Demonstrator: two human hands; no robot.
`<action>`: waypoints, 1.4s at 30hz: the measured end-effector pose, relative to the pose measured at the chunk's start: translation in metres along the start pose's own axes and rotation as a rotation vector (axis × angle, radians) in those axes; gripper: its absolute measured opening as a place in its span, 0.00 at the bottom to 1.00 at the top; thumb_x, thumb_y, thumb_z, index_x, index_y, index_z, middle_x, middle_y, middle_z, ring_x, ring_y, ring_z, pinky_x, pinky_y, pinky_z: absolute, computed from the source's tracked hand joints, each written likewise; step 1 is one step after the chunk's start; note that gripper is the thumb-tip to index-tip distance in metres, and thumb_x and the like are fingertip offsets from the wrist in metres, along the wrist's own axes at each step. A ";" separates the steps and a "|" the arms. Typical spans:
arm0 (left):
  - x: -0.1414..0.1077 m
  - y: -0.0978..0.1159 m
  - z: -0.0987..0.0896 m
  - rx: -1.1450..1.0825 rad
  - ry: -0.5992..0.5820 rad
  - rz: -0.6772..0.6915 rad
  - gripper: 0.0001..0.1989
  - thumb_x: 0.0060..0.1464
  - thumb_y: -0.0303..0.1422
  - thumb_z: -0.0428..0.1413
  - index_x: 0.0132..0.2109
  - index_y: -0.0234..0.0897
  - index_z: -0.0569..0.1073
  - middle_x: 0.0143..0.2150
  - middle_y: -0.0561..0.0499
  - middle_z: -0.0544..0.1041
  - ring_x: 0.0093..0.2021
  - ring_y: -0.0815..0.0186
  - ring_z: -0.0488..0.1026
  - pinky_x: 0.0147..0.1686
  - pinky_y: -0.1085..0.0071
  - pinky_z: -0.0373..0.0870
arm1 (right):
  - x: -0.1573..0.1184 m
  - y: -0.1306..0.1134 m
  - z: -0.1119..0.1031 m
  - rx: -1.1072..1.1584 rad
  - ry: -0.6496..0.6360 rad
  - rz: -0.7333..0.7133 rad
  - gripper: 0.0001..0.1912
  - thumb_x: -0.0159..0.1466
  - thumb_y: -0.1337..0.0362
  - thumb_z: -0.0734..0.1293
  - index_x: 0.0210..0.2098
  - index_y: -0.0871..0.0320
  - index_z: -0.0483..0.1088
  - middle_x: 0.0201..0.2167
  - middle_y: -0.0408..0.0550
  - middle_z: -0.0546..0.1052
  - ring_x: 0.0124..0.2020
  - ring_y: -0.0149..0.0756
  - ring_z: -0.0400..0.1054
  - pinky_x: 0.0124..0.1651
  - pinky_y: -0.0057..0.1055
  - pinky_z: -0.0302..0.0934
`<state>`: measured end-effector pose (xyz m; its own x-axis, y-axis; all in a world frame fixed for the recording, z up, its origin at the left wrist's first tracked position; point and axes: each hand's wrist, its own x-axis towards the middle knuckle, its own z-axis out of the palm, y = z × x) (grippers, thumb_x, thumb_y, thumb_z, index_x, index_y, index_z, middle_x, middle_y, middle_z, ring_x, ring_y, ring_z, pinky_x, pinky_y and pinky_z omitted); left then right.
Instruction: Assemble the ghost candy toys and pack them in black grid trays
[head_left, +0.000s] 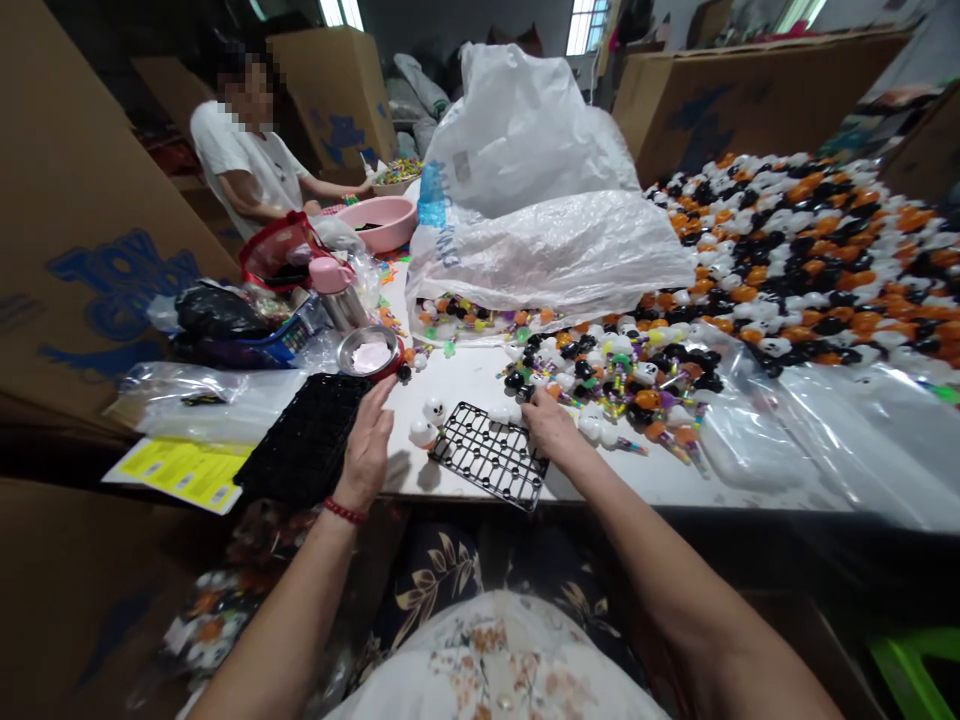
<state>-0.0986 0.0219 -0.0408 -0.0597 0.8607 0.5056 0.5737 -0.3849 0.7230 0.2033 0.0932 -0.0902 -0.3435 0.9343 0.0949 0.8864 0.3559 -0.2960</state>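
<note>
We are seeing the left hand (365,440) spread and empty; the right hand (551,425) is curling at the black grid (489,458), its fingers hiding whether they are grasping anything. The grid is lying at the worktop (461,368) front edge, so a push is risking a fall. Rightward, the frame is cutting off the heap (810,250).

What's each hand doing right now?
Left hand: open, nothing visibly held.
Right hand: curled by the black plastic grid rack; cannot tell whether it's holding anything.
</note>
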 end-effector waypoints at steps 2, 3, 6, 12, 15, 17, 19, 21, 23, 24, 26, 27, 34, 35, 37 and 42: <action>0.017 0.015 -0.001 0.038 -0.166 0.111 0.24 0.67 0.39 0.40 0.65 0.38 0.61 0.68 0.45 0.61 0.67 0.59 0.56 0.67 0.55 0.53 | 0.003 -0.004 0.002 0.041 0.025 0.014 0.12 0.64 0.71 0.59 0.37 0.60 0.74 0.44 0.56 0.71 0.40 0.41 0.63 0.41 0.32 0.56; 0.022 0.020 0.001 0.065 -0.239 0.147 0.24 0.67 0.39 0.39 0.65 0.37 0.62 0.67 0.45 0.62 0.67 0.59 0.57 0.68 0.55 0.52 | 0.004 -0.007 0.001 0.097 0.049 0.012 0.11 0.64 0.70 0.59 0.39 0.59 0.74 0.43 0.55 0.71 0.40 0.40 0.63 0.41 0.31 0.56; 0.026 0.024 0.010 0.150 -0.342 0.175 0.24 0.68 0.39 0.37 0.61 0.36 0.67 0.63 0.44 0.68 0.65 0.61 0.61 0.67 0.56 0.56 | 0.005 -0.021 -0.003 0.421 0.076 0.007 0.12 0.66 0.66 0.57 0.38 0.58 0.72 0.35 0.49 0.73 0.37 0.37 0.64 0.40 0.30 0.56; 0.010 0.016 0.024 0.215 -0.337 0.153 0.21 0.68 0.37 0.39 0.58 0.35 0.68 0.56 0.42 0.72 0.58 0.62 0.67 0.62 0.59 0.63 | 0.006 -0.052 0.007 1.098 -0.099 0.096 0.15 0.60 0.52 0.64 0.34 0.58 0.69 0.24 0.39 0.69 0.26 0.31 0.60 0.32 0.27 0.54; 0.011 0.018 0.025 0.206 -0.294 0.125 0.20 0.67 0.38 0.43 0.59 0.35 0.66 0.55 0.42 0.72 0.57 0.62 0.68 0.61 0.60 0.65 | 0.011 -0.060 0.020 1.246 -0.134 0.124 0.19 0.53 0.51 0.71 0.33 0.59 0.68 0.25 0.39 0.70 0.26 0.29 0.60 0.32 0.27 0.55; 0.015 0.021 0.024 0.178 -0.265 0.112 0.21 0.66 0.39 0.46 0.61 0.35 0.65 0.58 0.42 0.70 0.59 0.62 0.67 0.61 0.60 0.64 | 0.017 -0.064 0.026 1.226 -0.143 0.133 0.19 0.52 0.50 0.71 0.32 0.60 0.69 0.26 0.40 0.71 0.27 0.30 0.61 0.34 0.27 0.56; 0.021 0.024 0.022 0.140 -0.273 0.111 0.21 0.65 0.39 0.46 0.61 0.37 0.66 0.62 0.43 0.68 0.62 0.62 0.65 0.63 0.60 0.62 | 0.025 -0.067 0.031 1.142 -0.125 0.136 0.19 0.55 0.49 0.69 0.33 0.60 0.71 0.27 0.41 0.72 0.29 0.32 0.63 0.36 0.28 0.57; 0.025 0.026 0.020 0.110 -0.311 0.104 0.20 0.66 0.39 0.45 0.59 0.37 0.70 0.63 0.44 0.68 0.63 0.61 0.64 0.64 0.60 0.61 | 0.034 -0.071 0.033 1.064 -0.091 0.122 0.17 0.57 0.51 0.67 0.35 0.60 0.72 0.29 0.42 0.74 0.32 0.33 0.65 0.38 0.29 0.59; 0.028 0.026 0.020 0.095 -0.321 0.084 0.20 0.66 0.39 0.44 0.56 0.36 0.72 0.60 0.43 0.71 0.61 0.61 0.67 0.63 0.59 0.62 | 0.043 -0.076 0.034 0.997 -0.063 0.085 0.14 0.58 0.56 0.67 0.38 0.59 0.72 0.32 0.43 0.75 0.34 0.34 0.67 0.40 0.30 0.60; 0.028 0.025 0.020 0.091 -0.314 0.070 0.20 0.66 0.40 0.43 0.55 0.35 0.72 0.58 0.43 0.72 0.60 0.61 0.68 0.62 0.59 0.63 | 0.047 -0.078 0.034 0.961 -0.047 0.065 0.13 0.58 0.59 0.67 0.39 0.59 0.72 0.32 0.44 0.75 0.34 0.34 0.67 0.41 0.30 0.60; 0.027 0.024 0.022 0.086 -0.298 0.043 0.21 0.66 0.40 0.42 0.55 0.33 0.72 0.55 0.42 0.74 0.57 0.61 0.70 0.60 0.60 0.66 | 0.053 -0.084 0.034 0.873 -0.034 0.036 0.11 0.56 0.64 0.67 0.39 0.60 0.71 0.33 0.44 0.76 0.35 0.34 0.67 0.42 0.31 0.61; 0.026 0.023 0.023 0.084 -0.293 0.033 0.21 0.66 0.40 0.42 0.54 0.32 0.72 0.55 0.41 0.75 0.56 0.61 0.71 0.60 0.60 0.66 | 0.055 -0.086 0.034 0.827 -0.039 0.027 0.11 0.56 0.65 0.66 0.39 0.60 0.71 0.33 0.45 0.76 0.35 0.35 0.67 0.42 0.31 0.61; 0.022 0.022 0.027 0.072 -0.273 0.015 0.21 0.66 0.40 0.42 0.55 0.33 0.71 0.55 0.41 0.74 0.57 0.62 0.70 0.60 0.60 0.66 | 0.059 -0.090 0.032 0.658 -0.102 -0.054 0.13 0.57 0.70 0.65 0.43 0.60 0.72 0.40 0.49 0.77 0.41 0.40 0.69 0.44 0.32 0.62; 0.022 0.022 0.027 0.075 -0.269 0.013 0.21 0.66 0.40 0.42 0.55 0.33 0.71 0.55 0.41 0.74 0.57 0.62 0.70 0.61 0.60 0.65 | 0.060 -0.090 0.031 0.644 -0.102 -0.060 0.13 0.58 0.70 0.65 0.44 0.61 0.72 0.40 0.50 0.78 0.41 0.40 0.69 0.44 0.32 0.62; 0.023 0.020 0.027 0.084 -0.261 0.004 0.22 0.66 0.40 0.41 0.56 0.32 0.70 0.56 0.40 0.72 0.58 0.61 0.69 0.61 0.60 0.64 | 0.062 -0.089 0.030 0.602 -0.104 -0.082 0.14 0.59 0.71 0.65 0.45 0.61 0.71 0.41 0.51 0.78 0.41 0.40 0.70 0.44 0.31 0.61; 0.031 0.018 0.026 0.120 -0.300 0.046 0.25 0.66 0.42 0.42 0.63 0.33 0.64 0.65 0.40 0.64 0.66 0.60 0.60 0.66 0.58 0.56 | 0.064 -0.088 0.031 0.498 -0.145 -0.160 0.12 0.60 0.71 0.65 0.44 0.61 0.72 0.41 0.52 0.78 0.41 0.41 0.71 0.43 0.30 0.60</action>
<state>-0.0686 0.0506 -0.0245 0.2022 0.9099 0.3622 0.6638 -0.3992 0.6324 0.0935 0.1214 -0.0878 -0.5327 0.8446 0.0536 0.5774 0.4090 -0.7066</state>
